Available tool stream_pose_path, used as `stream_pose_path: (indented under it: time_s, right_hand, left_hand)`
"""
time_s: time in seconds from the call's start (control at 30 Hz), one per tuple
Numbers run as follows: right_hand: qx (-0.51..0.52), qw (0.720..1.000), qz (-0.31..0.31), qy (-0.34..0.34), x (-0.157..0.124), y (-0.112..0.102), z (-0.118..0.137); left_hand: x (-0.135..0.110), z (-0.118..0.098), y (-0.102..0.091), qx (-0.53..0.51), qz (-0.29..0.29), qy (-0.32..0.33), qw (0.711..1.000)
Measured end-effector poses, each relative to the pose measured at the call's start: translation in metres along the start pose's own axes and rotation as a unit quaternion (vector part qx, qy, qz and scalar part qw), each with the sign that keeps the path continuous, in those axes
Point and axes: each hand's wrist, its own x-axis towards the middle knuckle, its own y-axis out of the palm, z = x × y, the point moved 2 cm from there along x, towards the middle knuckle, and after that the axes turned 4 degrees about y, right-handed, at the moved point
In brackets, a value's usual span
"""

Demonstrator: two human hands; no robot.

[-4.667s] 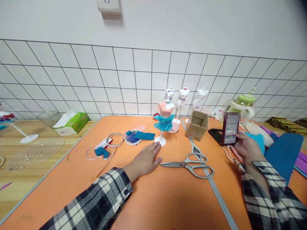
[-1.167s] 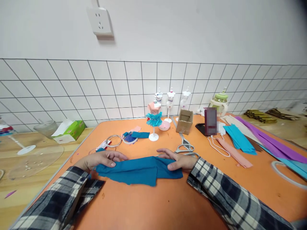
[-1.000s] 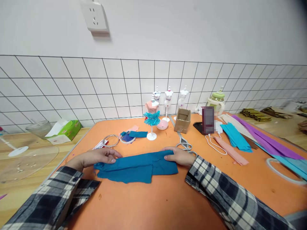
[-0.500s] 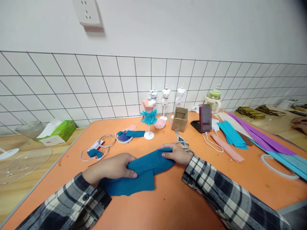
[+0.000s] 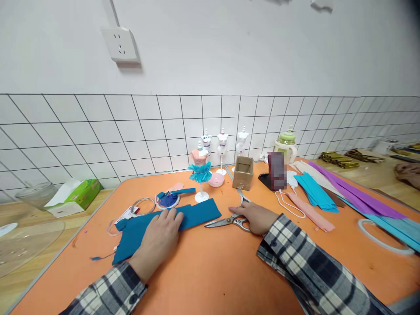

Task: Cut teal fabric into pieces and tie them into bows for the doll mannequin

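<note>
A folded strip of teal crepe-like material [image 5: 197, 214] lies on the orange mat, its ragged left end spread wider. My left hand [image 5: 162, 236] rests on top of it, palm down, with the fingers laid across it. Metal scissors [image 5: 223, 222] lie right of the strip, blades pointing left and slightly apart. My right hand [image 5: 254, 215] is closed over their handles; the palm hides part of the loops. Just behind the strip stands a small white dress form [image 5: 201, 196] wearing pink and turquoise ruffles.
More white dress forms [image 5: 222, 144], a pink bowl [image 5: 216, 180] and a cardboard box [image 5: 243, 175] stand behind. Hoops [image 5: 143, 206] lie left. A phone [image 5: 277, 170], a bottle [image 5: 285, 146], turquoise strips [image 5: 316, 192] and a purple strip [image 5: 357, 190] occupy the right.
The teal material has gone from between both hands down onto the mat. My right hand has let go of it and taken hold of the scissors. The view has tilted up.
</note>
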Motion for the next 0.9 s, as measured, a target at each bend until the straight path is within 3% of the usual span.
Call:
stream_pose_path:
  time_s: [0.17,0.33,0.4,0.5,0.6,0.67,0.73,0.8,0.9]
  right_hand:
    - [-0.056,0.996,0.021,0.068,-0.007,-0.004,0.023]
    - [0.117,0.986,0.103,0.056,-0.018,-0.019,0.024]
    - [0.232,0.956,0.169,0.060,-0.020,-0.020,0.023]
    - [0.405,0.866,0.288,0.056,-0.021,-0.011,0.032]
    - [0.528,0.783,0.328,0.021,-0.017,0.008,0.054]
    - [0.574,0.736,0.356,-0.042,-0.016,0.025,0.074]
    - [0.613,0.715,0.333,-0.055,-0.013,0.041,0.091]
    - [0.656,0.696,0.292,-0.017,-0.011,0.050,0.102]
    - [0.681,0.685,0.255,0.039,-0.010,0.048,0.103]
  left_hand:
    - [0.001,-0.004,0.008,-0.041,0.028,0.041,0.998]
    - [0.006,0.012,0.022,-0.063,0.016,-0.025,0.998]
    - [0.007,0.017,0.027,-0.069,0.019,-0.041,0.997]
    - [0.006,0.018,0.028,-0.071,0.013,-0.037,0.997]
    - [0.005,0.021,0.026,-0.073,-0.022,-0.057,0.995]
    - [0.004,0.026,0.026,-0.070,-0.029,-0.092,0.993]
    - [0.004,0.032,0.027,-0.058,-0.032,-0.113,0.991]
    - [0.003,0.036,0.027,-0.050,-0.050,-0.109,0.992]
    - [0.003,0.030,0.020,-0.055,-0.075,-0.045,0.995]
